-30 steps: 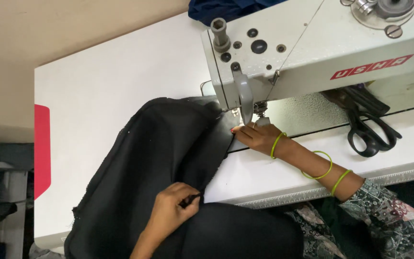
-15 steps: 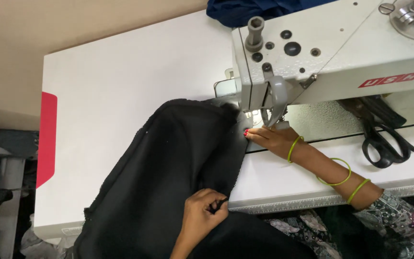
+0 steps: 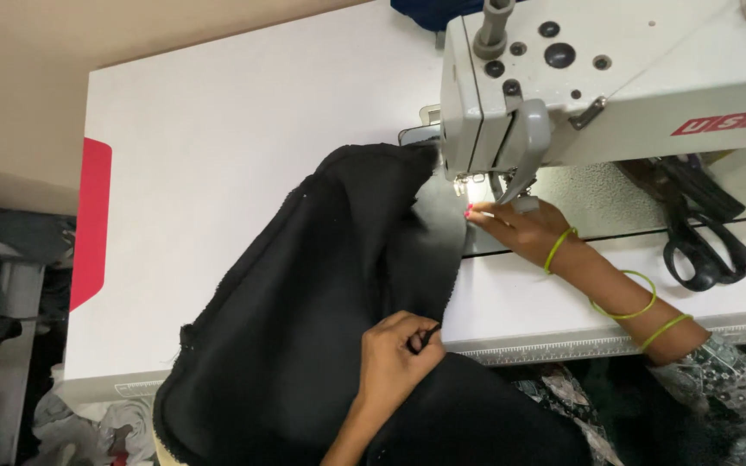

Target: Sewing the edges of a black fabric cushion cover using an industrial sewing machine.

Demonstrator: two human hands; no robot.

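My left hand [image 3: 395, 355] kept pinching edge of bulky black fabric [image 3: 321, 293]; my right hand [image 3: 518, 231], fingers flat and together, had slid nearer needle of white sewing machine [image 3: 597, 86]; seam fed on

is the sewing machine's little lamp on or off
On: a bright glow shows under the machine head by the needle, just above the right hand.

Cloth [image 3: 304, 319] black. Machine [image 3: 649, 78] off-white, red label. Table [image 3: 218, 129] white, red edge strip. Scissors [image 3: 705, 246] black. Bangles [image 3: 623, 298] yellow-green. Sleeve [image 3: 727, 388] patterned, grey-pink.
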